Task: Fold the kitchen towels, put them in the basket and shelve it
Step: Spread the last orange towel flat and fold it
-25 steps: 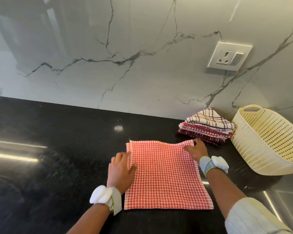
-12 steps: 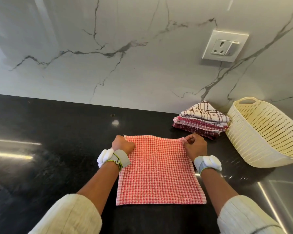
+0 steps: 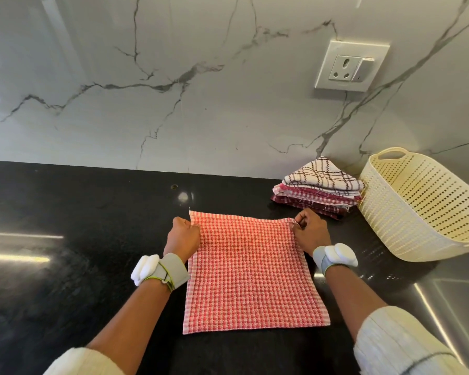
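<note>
Fingertips of the left hand [image 3: 183, 236] are curled out of sight under its knuckles at the red checked towel's [image 3: 252, 274] far left corner. The right hand [image 3: 310, 231] covers the far right corner, so the grip there is only partly visible. Beyond the right hand, the lower towels in the folded stack [image 3: 318, 189] show only their edges. Further right, the cream basket [image 3: 420, 207] is cut off by the picture's right edge, its inside not visible. Both sleeves run off the bottom edge.

Red-checked towel [image 3: 251, 272] lies flat; folded towel stack [image 3: 318, 186] touches the tilted cream basket [image 3: 423, 209].
</note>
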`<action>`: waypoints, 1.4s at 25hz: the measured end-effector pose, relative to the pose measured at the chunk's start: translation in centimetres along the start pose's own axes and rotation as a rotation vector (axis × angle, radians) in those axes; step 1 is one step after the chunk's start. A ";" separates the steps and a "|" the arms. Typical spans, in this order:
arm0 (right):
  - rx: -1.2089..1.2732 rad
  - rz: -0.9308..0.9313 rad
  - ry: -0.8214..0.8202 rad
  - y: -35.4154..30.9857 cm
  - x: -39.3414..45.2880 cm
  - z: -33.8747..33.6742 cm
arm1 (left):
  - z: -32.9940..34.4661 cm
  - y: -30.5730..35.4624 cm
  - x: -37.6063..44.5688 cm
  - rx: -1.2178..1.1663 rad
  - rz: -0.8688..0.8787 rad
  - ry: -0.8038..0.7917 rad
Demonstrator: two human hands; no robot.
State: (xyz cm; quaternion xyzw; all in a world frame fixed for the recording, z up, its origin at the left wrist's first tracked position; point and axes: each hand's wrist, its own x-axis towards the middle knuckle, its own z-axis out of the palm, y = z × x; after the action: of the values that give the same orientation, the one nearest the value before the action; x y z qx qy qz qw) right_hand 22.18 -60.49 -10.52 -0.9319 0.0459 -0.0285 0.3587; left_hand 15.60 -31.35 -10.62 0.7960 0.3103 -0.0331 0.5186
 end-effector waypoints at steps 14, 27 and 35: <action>0.163 0.154 -0.120 -1.3 1.0 1.4 | -1.4 -2.7 0.1 0.074 -0.017 -0.033; -0.054 0.076 -0.052 -1.7 0.6 2.3 | -2.1 -2.5 -2.9 0.513 0.330 0.097; -0.205 0.408 -0.286 -4.2 1.3 1.0 | -1.2 -3.6 -3.3 0.849 0.550 -0.202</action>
State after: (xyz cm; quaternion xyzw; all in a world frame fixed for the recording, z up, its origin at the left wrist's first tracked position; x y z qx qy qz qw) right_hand 23.88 -56.89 -8.42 -0.9294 0.1845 0.1809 0.2635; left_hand 10.68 -30.89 -11.71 0.9813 -0.0030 -0.0953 0.1669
